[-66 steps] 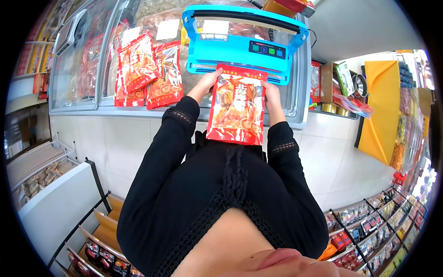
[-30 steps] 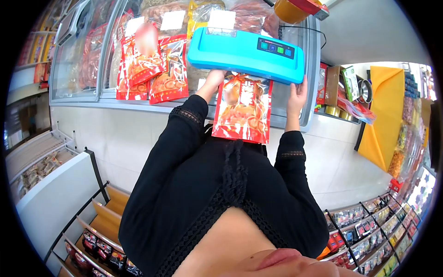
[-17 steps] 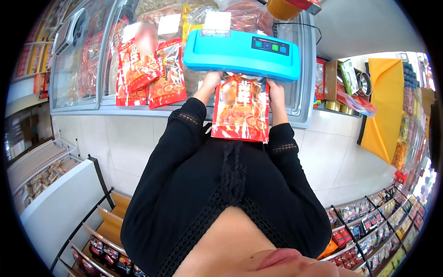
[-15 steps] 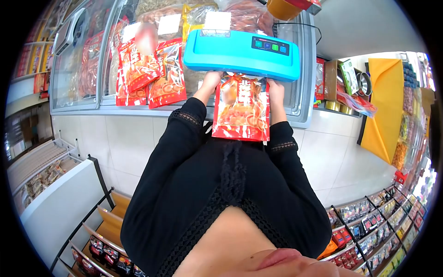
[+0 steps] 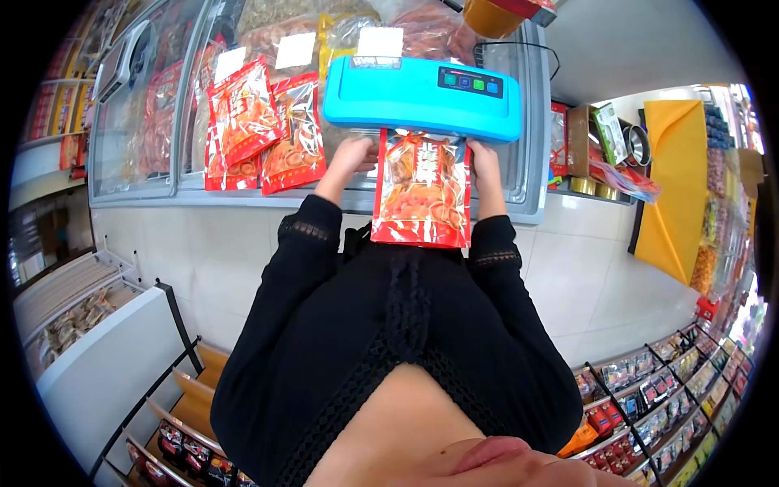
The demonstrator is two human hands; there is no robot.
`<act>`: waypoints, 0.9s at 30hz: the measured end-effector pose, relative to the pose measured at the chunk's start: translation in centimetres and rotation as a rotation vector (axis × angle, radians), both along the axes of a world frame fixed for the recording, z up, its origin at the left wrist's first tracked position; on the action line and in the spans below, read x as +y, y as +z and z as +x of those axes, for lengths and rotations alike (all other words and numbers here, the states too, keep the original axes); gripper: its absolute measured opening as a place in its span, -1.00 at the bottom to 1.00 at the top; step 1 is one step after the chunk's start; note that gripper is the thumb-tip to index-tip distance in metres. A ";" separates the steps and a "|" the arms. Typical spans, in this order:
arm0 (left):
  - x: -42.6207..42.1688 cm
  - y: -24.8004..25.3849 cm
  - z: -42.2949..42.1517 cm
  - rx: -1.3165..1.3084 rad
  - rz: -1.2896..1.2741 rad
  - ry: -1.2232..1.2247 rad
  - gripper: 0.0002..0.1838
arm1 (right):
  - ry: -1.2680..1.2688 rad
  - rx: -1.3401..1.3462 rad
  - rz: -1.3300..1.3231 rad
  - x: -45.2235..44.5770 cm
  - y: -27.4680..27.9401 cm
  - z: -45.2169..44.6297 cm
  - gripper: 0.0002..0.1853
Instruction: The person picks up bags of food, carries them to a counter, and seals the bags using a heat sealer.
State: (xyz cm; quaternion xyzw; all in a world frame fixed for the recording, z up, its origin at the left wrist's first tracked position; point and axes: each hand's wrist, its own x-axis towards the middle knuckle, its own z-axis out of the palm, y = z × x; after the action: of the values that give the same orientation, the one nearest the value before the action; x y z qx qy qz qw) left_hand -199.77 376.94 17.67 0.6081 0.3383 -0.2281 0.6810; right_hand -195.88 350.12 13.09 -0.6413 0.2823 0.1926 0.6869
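Observation:
A red snack pouch (image 5: 422, 195) with a picture of its contents hangs from the front of a bright blue bag sealer (image 5: 406, 93), its top edge under the machine. My right hand (image 5: 484, 162) pinches the pouch's upper right edge close to the sealer. To the left of the pouch, just off its edge, is my left hand (image 5: 354, 157), fingers loosely bent and parted, with nothing seen in them. Two matching red pouches, a left pouch (image 5: 242, 114) and a right pouch (image 5: 294, 138), lie overlapping to the left of the sealer.
The sealer rests on a glass-topped freezer (image 5: 235, 197) holding bagged food. A brown tub (image 5: 492, 18) and black cord stand behind. To the right are a box of goods (image 5: 596, 154) and a yellow panel (image 5: 672, 195). Stocked racks (image 5: 633, 398) stand low on both sides.
My left hand has left the pouch's upper left corner and moved a little left. My right hand stays at the pouch's right edge, and the pouch keeps its place at the sealer.

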 end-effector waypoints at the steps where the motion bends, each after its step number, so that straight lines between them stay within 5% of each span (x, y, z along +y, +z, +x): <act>1: 1.1 -0.5 -0.4 -0.045 0.125 -0.007 -0.67 | -0.005 -0.007 -0.004 -1.1 0.6 -0.1 -0.74; 2: 3.1 -1.7 -0.9 -0.096 0.249 -0.017 -0.66 | -0.015 -0.006 -0.052 -2.5 1.3 -0.4 -0.70; 3: 5.5 -4.0 -1.5 -0.243 0.670 -0.124 -0.66 | -0.033 -0.013 -0.104 -3.9 2.1 -0.4 -0.65; 4: 5.6 -1.1 -1.9 -0.380 0.852 -0.056 -0.65 | -0.119 -0.100 -0.201 -5.6 2.5 -0.5 -0.61; 9: 7.7 -2.8 4.7 -0.558 0.922 -0.017 -0.49 | 0.189 -0.609 -0.882 -8.7 1.8 4.4 -0.49; 10: 8.6 -4.5 6.7 -0.330 0.979 -0.144 -0.44 | 0.077 -0.453 -0.631 -8.4 -0.1 6.6 -0.39; 11: 8.5 -4.5 8.1 -0.268 1.012 -0.199 -0.39 | 0.189 -0.323 -0.552 -7.0 3.9 7.0 -0.26; 12: 9.9 -6.5 9.3 -0.322 0.825 -0.169 -0.37 | 0.154 -0.157 -0.559 -6.9 0.3 9.4 -0.15; 15: 12.1 -9.9 11.4 -0.311 0.208 -0.028 -0.33 | 0.134 -0.137 -0.406 -5.2 1.4 10.0 -0.16; 16: 11.1 -8.2 11.8 -0.329 0.204 -0.038 -0.33 | 0.132 -0.118 -0.375 -4.9 2.7 10.0 -0.17; 18: 8.9 -3.4 10.8 -0.239 -0.228 0.010 -0.33 | 0.130 -0.100 -0.342 -4.5 3.2 10.1 -0.18; 27: 8.4 -4.4 10.0 -0.403 -0.215 0.096 -0.36 | 0.071 -0.123 -0.355 -4.8 2.6 8.7 -0.06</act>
State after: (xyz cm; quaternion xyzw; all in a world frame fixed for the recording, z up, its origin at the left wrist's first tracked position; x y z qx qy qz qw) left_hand -189.76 385.38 13.31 0.5485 0.1976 -0.1042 0.8058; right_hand -187.14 345.29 15.66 -0.7725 0.2466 0.1243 0.5719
